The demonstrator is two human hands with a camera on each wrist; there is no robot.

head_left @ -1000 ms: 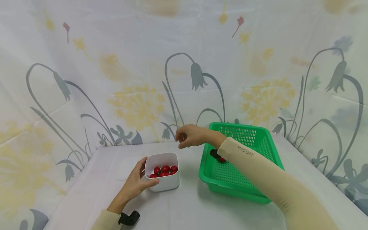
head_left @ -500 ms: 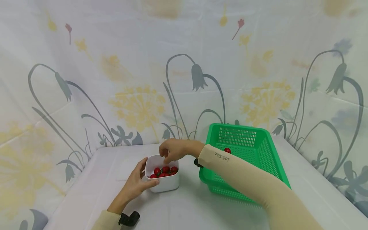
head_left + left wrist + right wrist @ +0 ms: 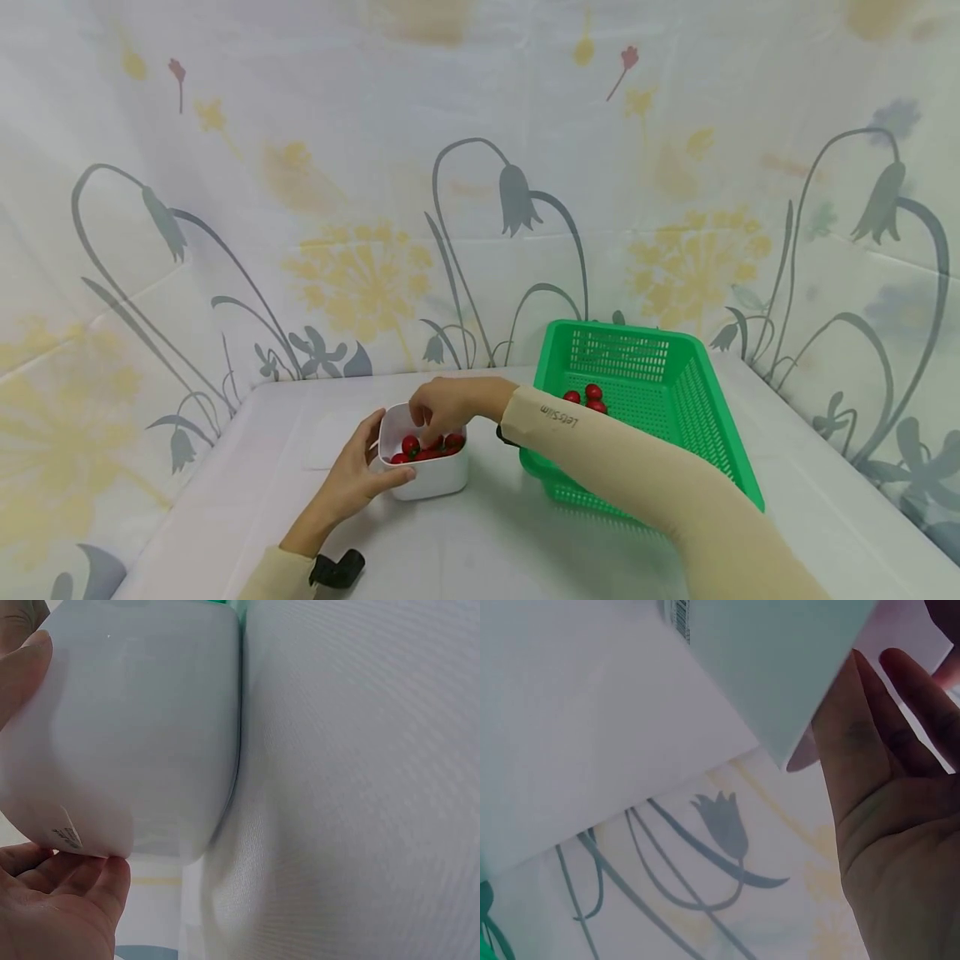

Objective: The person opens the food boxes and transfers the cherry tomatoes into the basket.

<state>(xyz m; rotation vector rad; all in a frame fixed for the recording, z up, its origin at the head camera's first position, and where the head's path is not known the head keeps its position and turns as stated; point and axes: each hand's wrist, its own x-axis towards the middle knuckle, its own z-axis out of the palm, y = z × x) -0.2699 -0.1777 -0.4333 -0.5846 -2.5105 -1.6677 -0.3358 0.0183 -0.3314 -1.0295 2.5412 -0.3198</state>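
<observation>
A white square box with rounded corners stands on the table, holding several cherry tomatoes. My left hand grips its near left side, thumb at the front rim and fingers behind. In the left wrist view, thumb and fingers of that hand press opposite sides of the box. My right hand reaches down into the box from above, fingers among the tomatoes. The right wrist view shows this hand passing over the rim of the box. Its fingertips are hidden, so I cannot tell if they pinch a tomato.
A green perforated basket stands to the right, with a few tomatoes at its left side. My right sleeve crosses over its front part. A flower-printed curtain rises behind the white table.
My right hand has moved left and down from above the gap between basket and box into the box. More tomatoes in the basket are uncovered. My left hand stays on the box.
</observation>
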